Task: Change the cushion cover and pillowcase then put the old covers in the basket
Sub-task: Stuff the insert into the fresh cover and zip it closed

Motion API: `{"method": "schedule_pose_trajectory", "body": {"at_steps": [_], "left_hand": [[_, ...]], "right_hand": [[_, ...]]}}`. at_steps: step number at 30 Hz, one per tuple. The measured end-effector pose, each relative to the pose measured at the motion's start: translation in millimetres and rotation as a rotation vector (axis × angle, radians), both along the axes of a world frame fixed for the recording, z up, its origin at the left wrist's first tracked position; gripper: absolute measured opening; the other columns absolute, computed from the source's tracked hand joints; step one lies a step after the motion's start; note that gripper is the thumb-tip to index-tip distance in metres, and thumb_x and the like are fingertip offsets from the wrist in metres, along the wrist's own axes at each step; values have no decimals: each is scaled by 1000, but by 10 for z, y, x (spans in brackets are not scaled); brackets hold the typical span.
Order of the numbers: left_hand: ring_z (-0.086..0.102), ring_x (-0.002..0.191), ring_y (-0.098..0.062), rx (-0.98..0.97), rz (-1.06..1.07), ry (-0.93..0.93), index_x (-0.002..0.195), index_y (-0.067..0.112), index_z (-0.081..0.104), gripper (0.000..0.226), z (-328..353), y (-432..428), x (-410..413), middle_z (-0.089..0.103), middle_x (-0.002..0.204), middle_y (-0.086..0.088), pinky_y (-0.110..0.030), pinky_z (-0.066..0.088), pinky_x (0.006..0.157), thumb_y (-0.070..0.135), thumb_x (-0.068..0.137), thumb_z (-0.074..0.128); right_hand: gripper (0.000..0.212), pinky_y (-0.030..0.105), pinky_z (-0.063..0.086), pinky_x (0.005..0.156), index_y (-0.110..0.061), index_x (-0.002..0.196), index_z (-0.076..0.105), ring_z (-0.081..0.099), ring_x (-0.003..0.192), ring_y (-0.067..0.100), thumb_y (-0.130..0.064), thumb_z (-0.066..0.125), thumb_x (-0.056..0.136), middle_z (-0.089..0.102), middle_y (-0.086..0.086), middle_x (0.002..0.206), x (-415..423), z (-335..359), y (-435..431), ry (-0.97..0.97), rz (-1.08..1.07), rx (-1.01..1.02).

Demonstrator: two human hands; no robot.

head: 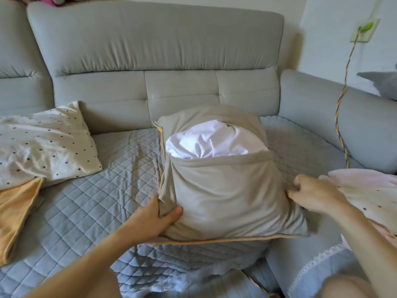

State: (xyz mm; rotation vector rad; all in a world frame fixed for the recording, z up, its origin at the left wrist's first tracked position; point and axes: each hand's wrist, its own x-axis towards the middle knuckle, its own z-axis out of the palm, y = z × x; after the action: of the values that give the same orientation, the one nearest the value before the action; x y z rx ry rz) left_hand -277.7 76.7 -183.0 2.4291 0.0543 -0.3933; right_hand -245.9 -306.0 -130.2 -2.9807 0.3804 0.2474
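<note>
A cushion stands on the sofa seat in a beige-grey cover (225,194) with orange piping. The cover's back flap gapes and the white insert (206,140) bulges out near the top. My left hand (156,218) pinches the cover's lower left edge. My right hand (309,192) grips its right edge. A cream pillow with dark dots (43,145) lies at the left, and an orange cover (17,211) lies flat below it. No basket is in view.
The grey sofa has a quilted blue-grey seat pad (103,190). A pale pink dotted fabric (369,190) lies at the right by my right arm. A braided yellow-blue cable (341,125) hangs from a wall socket over the sofa's right arm.
</note>
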Motion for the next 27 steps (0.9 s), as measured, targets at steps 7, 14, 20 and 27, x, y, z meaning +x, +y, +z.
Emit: {"method": "schedule_pose_trajectory", "body": {"at_steps": [7,14,20,27], "left_hand": [[65,94,-7,-20,-90,92,109,26,60,63,188,107,213,69,104,11,-32,54,91,77,72,63],[59,100,-9,-239,23,14,132,28,33,72,398,323,435,52,122,6,-21,48,73,42,78,80],[66,88,-14,-354,178,-485,97,33,62,13,810,87,1143,69,95,9,-25,47,71,24,88,63],[51,99,-17,114,70,-512,106,27,49,31,717,-422,1454,48,110,7,-40,49,85,38,79,60]], "right_hand": [[34,36,43,93,-27,113,63,57,112,28,-52,54,93,66,0,116,509,787,1209,-754,365,317],[30,37,44,95,-38,106,69,55,108,22,-49,48,87,66,-12,113,804,602,1958,-519,745,158],[17,22,31,86,-23,104,61,49,117,16,-20,49,93,56,-10,120,784,474,1731,-258,779,97],[33,34,35,78,-26,93,48,56,107,24,-58,47,94,52,-4,111,871,628,1668,-288,540,-45]]}}
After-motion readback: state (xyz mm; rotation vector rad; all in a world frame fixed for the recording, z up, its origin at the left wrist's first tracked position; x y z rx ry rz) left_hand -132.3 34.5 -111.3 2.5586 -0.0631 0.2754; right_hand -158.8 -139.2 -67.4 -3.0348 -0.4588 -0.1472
